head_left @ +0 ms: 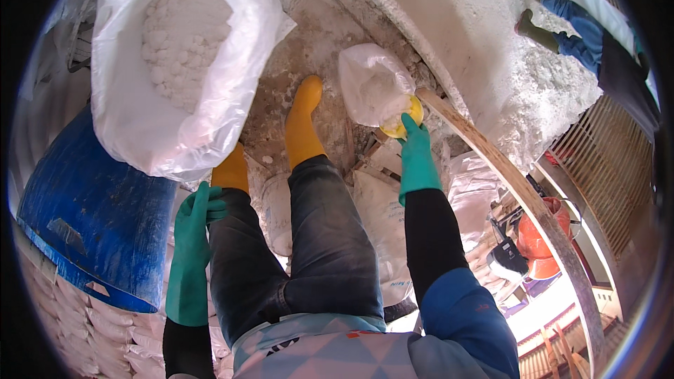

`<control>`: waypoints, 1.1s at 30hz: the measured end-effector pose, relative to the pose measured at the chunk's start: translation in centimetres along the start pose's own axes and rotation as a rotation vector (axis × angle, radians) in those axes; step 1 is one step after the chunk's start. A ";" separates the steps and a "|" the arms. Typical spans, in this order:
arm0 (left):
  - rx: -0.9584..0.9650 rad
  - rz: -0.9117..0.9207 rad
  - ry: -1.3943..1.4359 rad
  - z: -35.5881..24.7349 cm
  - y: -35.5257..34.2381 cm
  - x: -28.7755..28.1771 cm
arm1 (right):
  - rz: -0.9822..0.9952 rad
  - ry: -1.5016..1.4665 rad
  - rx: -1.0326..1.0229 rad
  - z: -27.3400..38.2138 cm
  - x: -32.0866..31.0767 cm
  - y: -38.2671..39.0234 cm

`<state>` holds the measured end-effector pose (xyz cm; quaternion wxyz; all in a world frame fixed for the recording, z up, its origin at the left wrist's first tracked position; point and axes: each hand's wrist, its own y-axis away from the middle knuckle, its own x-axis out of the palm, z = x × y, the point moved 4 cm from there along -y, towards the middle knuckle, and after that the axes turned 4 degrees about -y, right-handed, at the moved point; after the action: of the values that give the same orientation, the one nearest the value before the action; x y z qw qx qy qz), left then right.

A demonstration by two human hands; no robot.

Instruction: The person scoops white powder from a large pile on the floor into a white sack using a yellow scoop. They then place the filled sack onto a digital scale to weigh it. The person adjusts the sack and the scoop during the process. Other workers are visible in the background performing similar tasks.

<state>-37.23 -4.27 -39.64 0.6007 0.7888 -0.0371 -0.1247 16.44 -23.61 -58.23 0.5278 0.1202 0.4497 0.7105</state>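
Note:
My right hand (417,156), in a long green rubber glove, grips the rim of a round yellow bowl (414,108). The bowl sits at the mouth of a small translucent white bag (365,74), with white material visible inside. My left hand (196,216), gloved the same way, is held low beside my thigh with its fingers apart and nothing in them. Just beyond it stands a large open plastic sack (246,63), filled with lumpy white powder (184,42).
A blue drum (105,210) stands at the left, above stacked white sacks (105,330). A wooden plank (484,147) edges the right side, beyond which lies a white heap (519,77). Another person (590,35) stands at the far right. An orange machine (544,235) is also there.

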 end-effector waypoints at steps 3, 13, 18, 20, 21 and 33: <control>0.007 0.001 -0.077 -0.8 -0.2 0.8 | -0.185 -0.002 -0.159 -2.9 0.3 -2.9; 0.026 -0.050 -0.174 -1.6 0.7 1.7 | -0.372 0.351 -0.160 -1.5 0.7 -2.1; 0.012 -0.021 -0.168 -0.7 -0.2 1.6 | -0.413 0.364 -0.184 -1.6 -0.5 -2.6; 0.011 -0.035 -0.156 -0.5 0.1 1.1 | -0.394 0.372 -0.185 -1.0 1.0 -1.5; 0.018 -0.038 -0.136 -0.5 0.2 1.0 | -0.383 0.330 -0.202 -0.9 1.1 -1.3; 0.015 -0.037 -0.004 1.6 -0.5 -3.0 | -0.421 0.353 -0.275 -0.6 2.4 1.5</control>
<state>-40.61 -5.04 -40.08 0.5923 0.7936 -0.0245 -0.1373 14.14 -21.96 -58.18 0.5885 -0.1736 0.4490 0.6496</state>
